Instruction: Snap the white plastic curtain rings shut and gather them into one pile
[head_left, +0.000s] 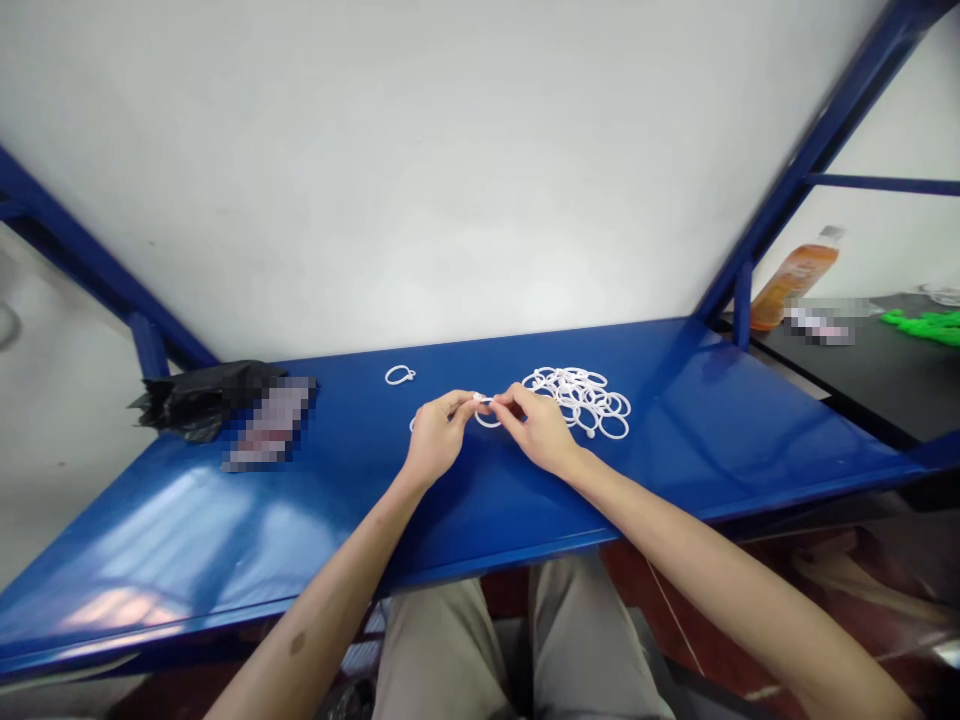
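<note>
My left hand [436,438] and my right hand [535,428] meet over the middle of the blue table [300,520]. Both pinch one small white plastic ring [486,412] between thumb and fingertips. A heap of several white rings [581,398] lies just right of my right hand. One single white ring [400,375] lies apart, farther back and to the left.
A crumpled black plastic bag [196,398] sits at the table's left rear beside a blurred packet [270,424]. Blue frame posts [814,150] rise at both sides. On a dark table to the right stand an orange bottle [796,275] and green items [928,325].
</note>
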